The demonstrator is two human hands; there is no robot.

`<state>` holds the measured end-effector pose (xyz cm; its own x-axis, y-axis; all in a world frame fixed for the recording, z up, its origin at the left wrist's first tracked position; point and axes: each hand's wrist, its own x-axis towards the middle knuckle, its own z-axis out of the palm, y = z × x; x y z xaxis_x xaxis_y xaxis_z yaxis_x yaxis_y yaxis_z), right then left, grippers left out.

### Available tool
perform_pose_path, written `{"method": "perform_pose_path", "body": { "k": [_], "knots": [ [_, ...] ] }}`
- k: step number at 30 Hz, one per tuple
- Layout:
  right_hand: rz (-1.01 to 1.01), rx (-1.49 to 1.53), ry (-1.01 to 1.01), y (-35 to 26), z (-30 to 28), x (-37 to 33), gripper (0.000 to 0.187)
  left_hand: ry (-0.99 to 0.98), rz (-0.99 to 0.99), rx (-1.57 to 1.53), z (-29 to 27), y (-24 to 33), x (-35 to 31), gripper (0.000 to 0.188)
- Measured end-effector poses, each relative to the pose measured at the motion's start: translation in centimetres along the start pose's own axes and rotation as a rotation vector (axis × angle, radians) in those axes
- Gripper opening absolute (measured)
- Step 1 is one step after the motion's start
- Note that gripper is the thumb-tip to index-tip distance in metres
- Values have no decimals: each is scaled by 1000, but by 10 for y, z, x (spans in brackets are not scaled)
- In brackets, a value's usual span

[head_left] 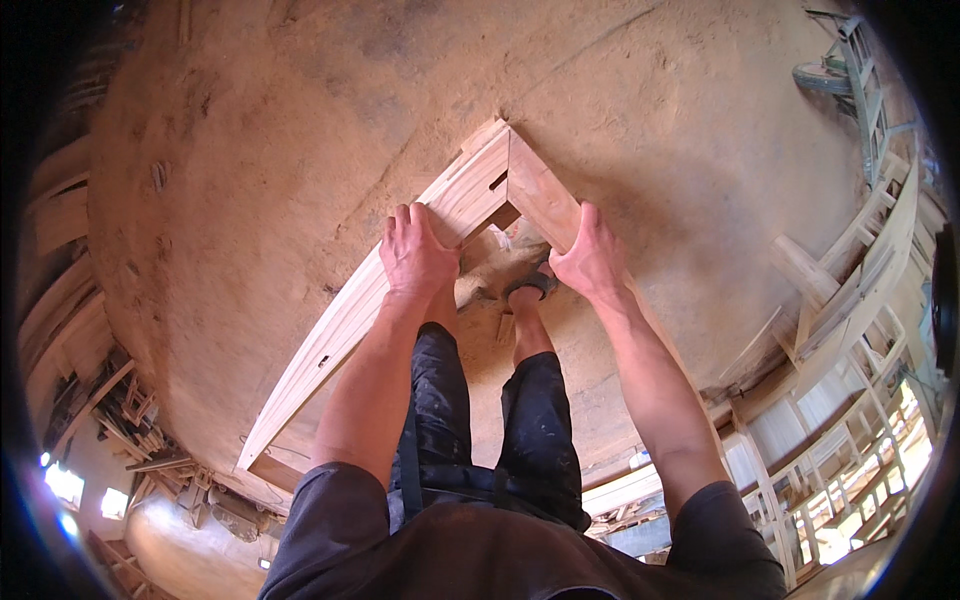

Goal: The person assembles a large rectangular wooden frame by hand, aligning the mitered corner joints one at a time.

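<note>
We are looking down past our dark shirt (480,555) and dark shorts (490,420) to our own legs; one sandalled foot (530,285) is standing on the sawdust floor (260,180) inside the corner of the wooden frame (470,190); the other foot is hidden behind our left forearm. Our left hand (415,250) is pressing down on the frame's long left rail (340,320), fingers (405,222) laid flat over its top face and curling at the inner edge rather than clenched; our right hand (592,255) is gripping the right rail (545,195), fingers wrapping its upper edge. The two rails are meeting at a corner joint just beyond our hands, with a dark mortise slot (498,181) showing near it; the frame is standing tilted on the floor, its far-left end joining a cross piece (275,470). Further out, pale wooden frames and chair parts (850,290) are stacked along the right; timber offcuts (130,410) are lying in a heap at the left; we are seeing no container.
</note>
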<state>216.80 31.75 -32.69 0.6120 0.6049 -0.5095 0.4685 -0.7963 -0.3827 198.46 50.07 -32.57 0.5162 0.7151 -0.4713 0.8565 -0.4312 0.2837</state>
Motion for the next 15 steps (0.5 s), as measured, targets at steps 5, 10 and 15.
{"method": "perform_pose_path", "body": {
  "k": [5,10,15],
  "knots": [
    [-26,5,40,4,6,0,70,20,-11,13,4,2,-2,64],
    [-50,42,73,6,6,-2,69,47,15,1,8,-1,0,62],
    [-70,31,58,0,2,-1,66,56,10,15,7,-2,-2,58]
  ]
}}
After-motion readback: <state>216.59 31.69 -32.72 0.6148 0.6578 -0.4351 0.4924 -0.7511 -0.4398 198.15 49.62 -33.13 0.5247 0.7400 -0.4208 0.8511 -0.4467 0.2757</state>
